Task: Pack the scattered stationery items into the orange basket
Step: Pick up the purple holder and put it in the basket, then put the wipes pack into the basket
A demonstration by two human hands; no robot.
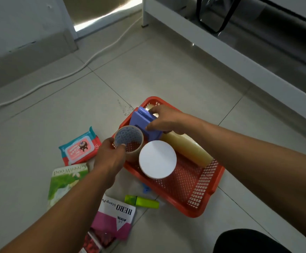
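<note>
The orange basket [201, 185] sits on the tiled floor. My left hand [110, 156] grips a clear tape roll [130, 137] at the basket's near-left corner. My right hand [165, 118] holds a purple box [141, 123] upright at the basket's far end. Inside the basket lie a long roll of yellowish film [187, 146] and a round white lid [157, 158]. On the floor outside lie a green highlighter [142, 201], a HERO stamp pad box [115, 216], a GreenWood packet [64, 181] and a pink wet-wipes pack [80, 147].
A small blue item [145, 189] peeks out by the basket's near edge. A white cable [71, 72] runs across the floor at the back. A white furniture frame [221, 57] stands to the right, a wall to the left. A dark knee [247, 241] shows at the bottom right.
</note>
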